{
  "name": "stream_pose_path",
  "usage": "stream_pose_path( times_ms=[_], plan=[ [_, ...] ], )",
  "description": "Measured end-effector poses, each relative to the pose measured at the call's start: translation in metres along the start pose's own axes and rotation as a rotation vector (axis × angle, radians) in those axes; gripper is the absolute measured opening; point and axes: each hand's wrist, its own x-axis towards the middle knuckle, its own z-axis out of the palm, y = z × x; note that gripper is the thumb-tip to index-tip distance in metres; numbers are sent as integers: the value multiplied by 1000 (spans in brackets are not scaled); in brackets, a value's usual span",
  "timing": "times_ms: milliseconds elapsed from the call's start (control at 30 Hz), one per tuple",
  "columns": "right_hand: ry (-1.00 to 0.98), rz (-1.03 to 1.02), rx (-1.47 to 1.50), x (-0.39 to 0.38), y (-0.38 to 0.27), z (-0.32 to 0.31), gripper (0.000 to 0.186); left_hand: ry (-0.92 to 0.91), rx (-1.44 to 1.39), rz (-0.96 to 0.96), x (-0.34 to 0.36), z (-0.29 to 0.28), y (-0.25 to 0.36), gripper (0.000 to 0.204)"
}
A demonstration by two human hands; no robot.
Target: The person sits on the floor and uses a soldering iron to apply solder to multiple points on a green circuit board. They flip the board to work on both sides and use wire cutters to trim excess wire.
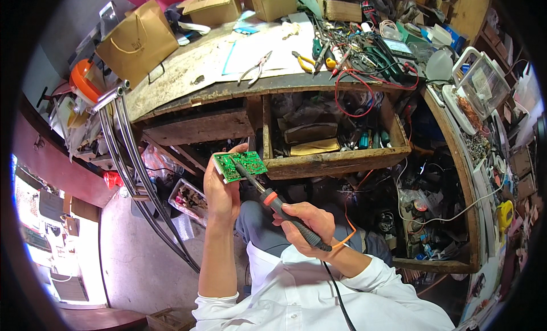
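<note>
In my left hand (222,195) is a green circuit board (250,164), tilted toward me, its component-dotted face up. My right hand (307,225) grips a soldering iron (278,206) by its dark grey handle with a red band. The iron's tip reaches the board's surface; whether it touches cannot be told. A black cord (338,299) runs from below the handle past my lap, and an orange wire shows beside it.
Ahead is a cluttered workbench (176,91) with pliers (253,68), tools, test leads and cardboard boxes (212,10). Below it sits an open wooden drawer (336,167). Curved metal tubes (128,154) stand at left; a cluttered side shelf (450,265) is at right.
</note>
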Motion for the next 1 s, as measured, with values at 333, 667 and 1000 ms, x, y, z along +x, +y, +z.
stream_pose_path(
  times_ms=[333, 667, 1000],
  plan=[
    [10, 9, -1, -2, 0, 1, 40, 0, -21, -14, 0, 0, 1, 33],
    [-10, -18, -29, -1, -1, -1, 41, -3, -50, -18, 0, 2, 1, 25],
    [-11, 0, -15, 1, -1, -3, 38, -19, -13, -8, 1, 3, 2, 32]
  ],
)
